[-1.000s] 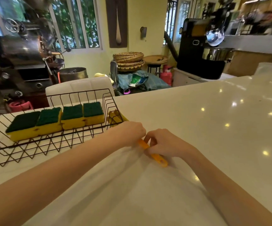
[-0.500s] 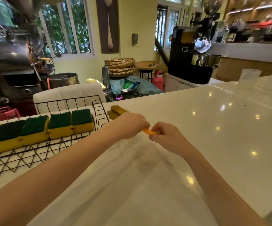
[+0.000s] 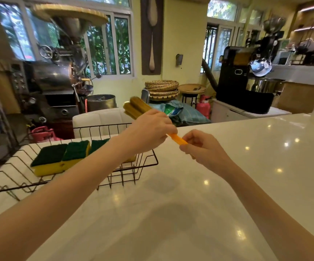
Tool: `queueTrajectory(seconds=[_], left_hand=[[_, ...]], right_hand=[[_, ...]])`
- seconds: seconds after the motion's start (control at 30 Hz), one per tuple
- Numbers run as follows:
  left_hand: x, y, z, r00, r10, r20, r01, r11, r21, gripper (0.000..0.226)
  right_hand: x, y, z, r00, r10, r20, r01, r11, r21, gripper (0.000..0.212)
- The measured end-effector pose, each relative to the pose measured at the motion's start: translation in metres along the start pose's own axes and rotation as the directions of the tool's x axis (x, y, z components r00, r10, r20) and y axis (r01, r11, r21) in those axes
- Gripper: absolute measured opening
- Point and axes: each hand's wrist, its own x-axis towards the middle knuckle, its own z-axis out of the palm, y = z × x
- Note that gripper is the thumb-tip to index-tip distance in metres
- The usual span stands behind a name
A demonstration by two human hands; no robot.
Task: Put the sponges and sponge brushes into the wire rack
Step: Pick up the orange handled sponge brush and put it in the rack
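From the head camera, the wire rack (image 3: 88,162) sits on the white worktop (image 3: 256,166), and everything else can be placed from it. Inside the rack lies a row of sponges (image 3: 62,157), yellow below with dark green scouring tops, set edge to edge along its length; the forearm of the left arm crosses in front of the rack and hides the end of the row nearest the rack's right side.

Above the rack's right end, lifted clear of the worktop, the left hand (image 3: 150,130) is curled tight around the sponge brushes (image 3: 136,109). Their yellow-green sponge heads stick out past the fingers and tilt up and away from the rack toward the far side of the room. An orange handle (image 3: 177,138) comes out of the near side of the fist, pointing away from the rack to its right.

Just right of the rack, the right hand (image 3: 203,147) pinches the free end of that orange handle between thumb and fingertips, fingers drawn in narrow. How many brushes are in the bundle cannot be told for certain; two heads show.

Behind the rack, off the worktop, a white padded seat back (image 3: 99,119) stands.
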Motion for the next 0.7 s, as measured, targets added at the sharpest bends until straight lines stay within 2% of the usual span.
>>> queueTrajectory(seconds=[0.13, 0.33, 0.47, 0.6, 0.7], left_hand=[[-0.035, -0.033, -0.019, 0.989, -0.145, -0.019, 0.145, 0.988, 0.044, 0.043], [-0.104, -0.085, -0.036, 0.931, -0.364, 0.006, 0.364, 0.931, 0.023, 0.061], [-0.144, -0.102, -0.048, 0.859, -0.506, 0.076, 0.512, 0.85, -0.125, 0.059], [-0.18, -0.111, -0.046, 0.786, -0.613, 0.08, 0.618, 0.778, -0.112, 0.058], [-0.2, -0.114, -0.038, 0.738, -0.669, 0.088, 0.674, 0.727, -0.13, 0.057]], right_hand=[[0.018, -0.019, 0.018, 0.99, -0.087, 0.107, 0.087, 0.996, 0.006, 0.006], [0.04, -0.043, 0.058, 0.944, -0.202, 0.262, 0.209, 0.978, 0.0, 0.006], [0.053, -0.059, 0.089, 0.898, -0.258, 0.358, 0.276, 0.961, -0.001, 0.008], [0.062, -0.074, 0.117, 0.842, -0.293, 0.453, 0.351, 0.935, -0.047, 0.004], [0.069, -0.079, 0.134, 0.789, -0.333, 0.516, 0.469, 0.869, -0.157, 0.011]])
